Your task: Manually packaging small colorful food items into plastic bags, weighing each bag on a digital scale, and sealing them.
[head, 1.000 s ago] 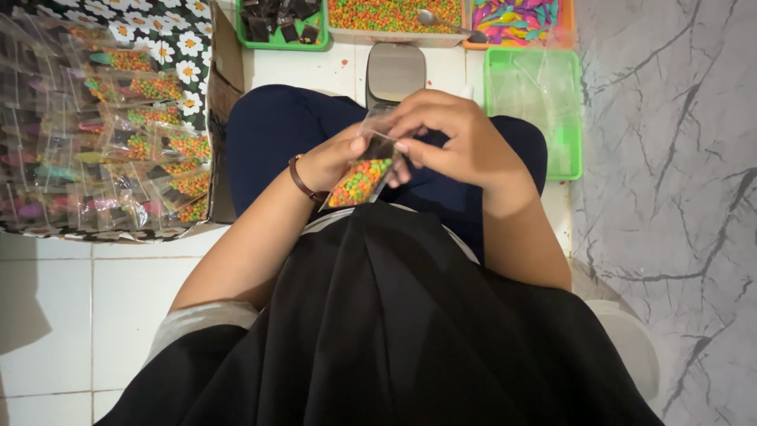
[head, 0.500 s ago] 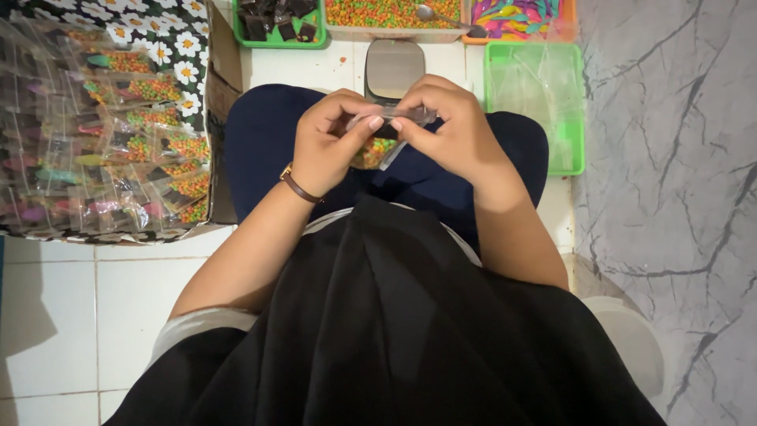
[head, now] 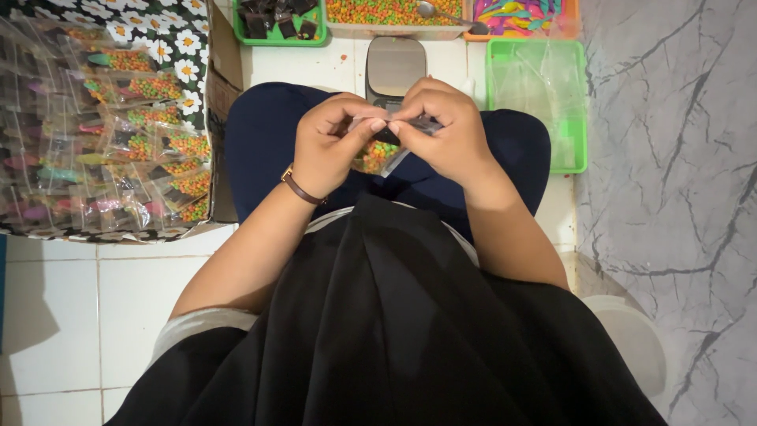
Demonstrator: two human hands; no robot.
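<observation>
Bag in hand: one small clear plastic bag (head: 380, 151) of mixed orange, green and yellow candy beads, held over the person's lap just in front of the scale.
Left hand (head: 331, 146): grip pinched on the bag's top edge, thumb and fingers closed; one brown wrist strap (head: 302, 189) on the wrist.
Right hand (head: 441, 130): grip pinched on the same top edge, fingertips touching those of the left hand.
Scale (head: 396, 67): one, grey-topped, on the floor beyond the knees, partly hidden by the hands.
Trays on the floor, far edge: four.
- Green tray (head: 277, 38): dark brown pieces.
- Clear tray (head: 394, 31): the same coloured beads, with one spoon (head: 449, 14).
- Orange tray (head: 569, 31): pink and mixed-colour sweets.
- Large green tray (head: 582, 102): clear empty bags.
Box (head: 217, 134): one, daisy-patterned, at the person's left, stacked with many filled bags; exact count cannot be told.
</observation>
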